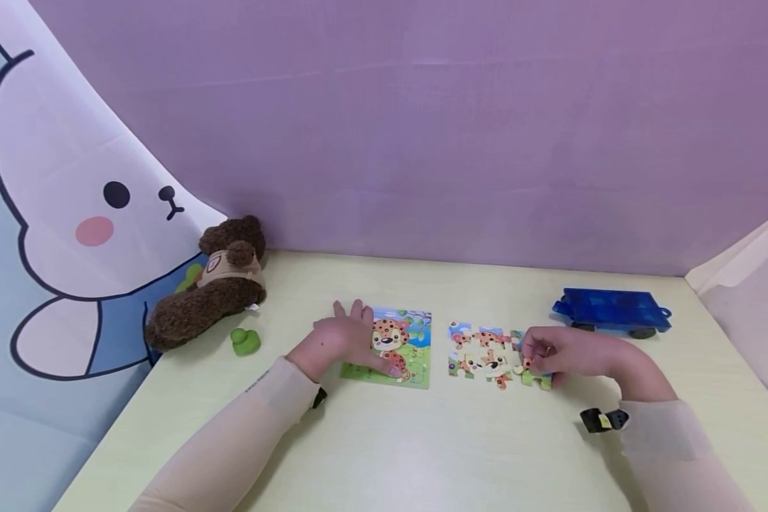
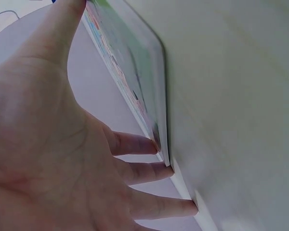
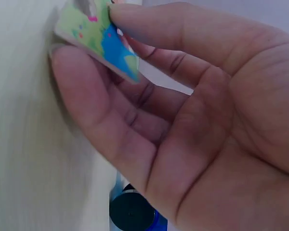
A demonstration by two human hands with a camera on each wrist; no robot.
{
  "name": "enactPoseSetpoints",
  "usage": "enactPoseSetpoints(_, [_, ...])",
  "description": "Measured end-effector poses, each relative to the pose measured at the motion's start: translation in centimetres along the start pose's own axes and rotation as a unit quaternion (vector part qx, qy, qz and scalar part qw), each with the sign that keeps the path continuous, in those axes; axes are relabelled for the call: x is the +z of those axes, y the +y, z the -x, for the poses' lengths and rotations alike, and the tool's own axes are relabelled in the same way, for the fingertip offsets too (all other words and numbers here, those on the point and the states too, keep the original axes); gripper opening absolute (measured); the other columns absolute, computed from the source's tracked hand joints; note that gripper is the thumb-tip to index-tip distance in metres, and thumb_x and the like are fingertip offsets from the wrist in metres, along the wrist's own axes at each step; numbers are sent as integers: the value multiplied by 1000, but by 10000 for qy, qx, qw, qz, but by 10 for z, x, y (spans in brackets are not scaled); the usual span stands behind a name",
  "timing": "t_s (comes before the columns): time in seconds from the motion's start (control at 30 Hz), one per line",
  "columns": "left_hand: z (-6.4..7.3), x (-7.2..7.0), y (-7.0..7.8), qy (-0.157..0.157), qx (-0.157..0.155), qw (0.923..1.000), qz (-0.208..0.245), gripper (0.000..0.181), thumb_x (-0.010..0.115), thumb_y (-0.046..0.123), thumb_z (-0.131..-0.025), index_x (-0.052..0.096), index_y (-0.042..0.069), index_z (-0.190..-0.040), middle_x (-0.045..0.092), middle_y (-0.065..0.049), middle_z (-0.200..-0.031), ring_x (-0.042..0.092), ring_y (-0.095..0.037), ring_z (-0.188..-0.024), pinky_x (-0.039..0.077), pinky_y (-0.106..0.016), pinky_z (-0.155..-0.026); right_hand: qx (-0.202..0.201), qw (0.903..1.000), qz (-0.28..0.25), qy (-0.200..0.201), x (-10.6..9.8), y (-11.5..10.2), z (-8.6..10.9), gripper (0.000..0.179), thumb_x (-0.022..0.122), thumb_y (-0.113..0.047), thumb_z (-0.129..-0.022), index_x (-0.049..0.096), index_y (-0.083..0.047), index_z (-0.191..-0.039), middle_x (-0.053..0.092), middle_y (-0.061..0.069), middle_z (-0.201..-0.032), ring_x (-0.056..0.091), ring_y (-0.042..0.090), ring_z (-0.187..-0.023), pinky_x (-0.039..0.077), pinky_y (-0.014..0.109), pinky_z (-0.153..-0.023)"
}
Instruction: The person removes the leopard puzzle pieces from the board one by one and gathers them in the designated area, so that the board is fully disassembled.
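A square leopard jigsaw board (image 1: 417, 366) lies on the table under my left hand (image 1: 348, 343). In the left wrist view, the fingers (image 2: 147, 171) of that hand are straight and spread at the board's edge, and the thumb reaches over its face. Right of the board, several cut leopard puzzle pieces (image 1: 489, 364) lie partly joined, with gaps between some. My right hand (image 1: 576, 352) is at their right side, its thumb and fingers pinching a green and blue puzzle piece (image 3: 106, 43). The palm hides part of that side in the head view.
A blue toy wagon (image 1: 614, 310) with black wheels stands behind the right hand. On the left are a green toy duck (image 1: 245, 342) and a brown plush bear (image 1: 205, 306). A purple cloth (image 1: 422, 142) hangs along the table's back edge.
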State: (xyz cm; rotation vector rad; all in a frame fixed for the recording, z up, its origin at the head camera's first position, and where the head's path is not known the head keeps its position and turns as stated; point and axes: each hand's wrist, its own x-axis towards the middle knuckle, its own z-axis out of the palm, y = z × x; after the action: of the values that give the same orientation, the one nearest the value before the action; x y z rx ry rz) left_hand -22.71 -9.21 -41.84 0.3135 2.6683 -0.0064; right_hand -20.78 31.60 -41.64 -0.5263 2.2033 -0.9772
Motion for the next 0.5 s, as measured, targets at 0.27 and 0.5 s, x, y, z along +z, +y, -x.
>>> enactPoseSetpoints(0.27, [1, 0, 0, 35, 27, 10000, 9, 147, 73, 96, -66, 21, 4, -169, 16, -22, -179, 14, -62, -161, 40, -85, -113, 7, 9984, 445, 349, 5, -6, 1, 19, 72, -21, -103, 59, -8, -109, 57, 3, -90, 54, 14, -77, 50, 27, -63])
enactPoseSetpoints(0.5, [0, 0, 0, 52, 8, 10000, 1, 147, 73, 96, -65, 23, 4, -168, 18, -21, -178, 15, -61, -161, 41, -84, -113, 61, 9946, 805, 650, 9, -10, -3, 21, 78, -22, -98, 62, -11, -104, 58, 2, -93, 52, 16, -84, 43, 26, -66])
